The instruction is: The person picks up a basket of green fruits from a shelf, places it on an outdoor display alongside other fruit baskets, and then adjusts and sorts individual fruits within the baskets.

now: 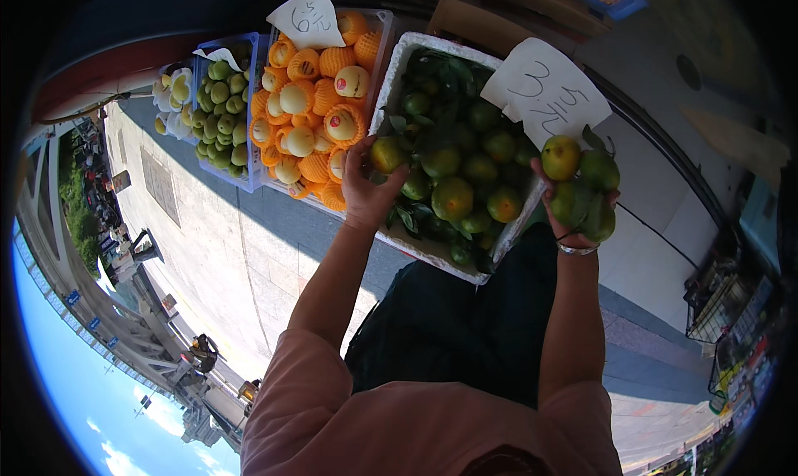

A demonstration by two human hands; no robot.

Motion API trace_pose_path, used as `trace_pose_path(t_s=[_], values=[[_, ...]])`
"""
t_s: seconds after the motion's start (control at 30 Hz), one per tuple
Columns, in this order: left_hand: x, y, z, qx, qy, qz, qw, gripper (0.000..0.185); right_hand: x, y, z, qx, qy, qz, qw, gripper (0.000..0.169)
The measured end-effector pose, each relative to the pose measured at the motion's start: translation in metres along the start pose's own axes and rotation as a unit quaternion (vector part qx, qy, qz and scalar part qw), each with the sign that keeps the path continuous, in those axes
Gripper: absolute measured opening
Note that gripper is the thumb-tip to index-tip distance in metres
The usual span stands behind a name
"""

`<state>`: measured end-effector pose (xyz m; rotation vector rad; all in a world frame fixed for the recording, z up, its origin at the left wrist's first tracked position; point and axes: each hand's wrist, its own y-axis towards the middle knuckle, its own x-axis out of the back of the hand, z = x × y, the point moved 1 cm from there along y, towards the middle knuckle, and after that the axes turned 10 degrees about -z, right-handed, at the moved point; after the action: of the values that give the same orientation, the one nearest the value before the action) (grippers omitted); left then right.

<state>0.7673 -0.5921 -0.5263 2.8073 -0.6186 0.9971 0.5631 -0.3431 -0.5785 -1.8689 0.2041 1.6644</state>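
My left hand (369,192) has its thumb and fingers around a yellow-green citrus fruit (388,154) at the left side of a white foam box (391,80). Several green citrus fruits (452,198) with leaves fill that box, some showing orange patches. Past the box's right side, my right hand (564,231) cradles several green citrus fruits (600,169), one with a stem and leaf still on. A bracelet (576,249) circles the right wrist. Just above that hand, a white paper sign (548,89) with handwriting leans over the box's corner.
Left of the foam box stands a crate of pale round fruits in orange foam nets (305,114), with a paper sign (307,19). Farther left are a blue crate (254,114) of green fruits and white-wrapped fruits (177,102). A cardboard box (477,24) sits behind.
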Motion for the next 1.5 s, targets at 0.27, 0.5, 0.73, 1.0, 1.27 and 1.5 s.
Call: trace_pose_path(t_s=[0.27,0.5,0.73,1.0,1.27,1.5], values=[[0.053,-0.066,0.019,0.068,0.094,0.03,0.993,0.058,0.0,0.004,0.005,-0.018,-0.006,0.009,1.0,0.072],[0.049,-0.069,0.018,0.051,0.077,0.014,0.996,0.058,-0.002,0.006,0.005,-0.014,-0.011,-0.006,1.0,0.072],[0.017,-0.007,-0.004,-0.179,0.143,0.102,0.968,0.058,-0.008,0.01,-0.001,-0.023,0.029,0.03,0.999,0.07],[0.004,0.036,-0.031,-0.081,0.097,0.157,0.979,0.033,-0.008,0.009,0.004,-0.018,0.051,0.019,0.998,0.07],[-0.074,0.099,-0.042,-0.365,0.419,0.165,0.815,0.027,-0.004,0.006,0.002,-0.004,0.014,-0.006,1.0,0.075],[-0.131,0.105,-0.052,-0.298,0.667,0.27,0.627,0.032,-0.003,0.002,0.002,0.0,0.005,-0.014,1.0,0.078]])
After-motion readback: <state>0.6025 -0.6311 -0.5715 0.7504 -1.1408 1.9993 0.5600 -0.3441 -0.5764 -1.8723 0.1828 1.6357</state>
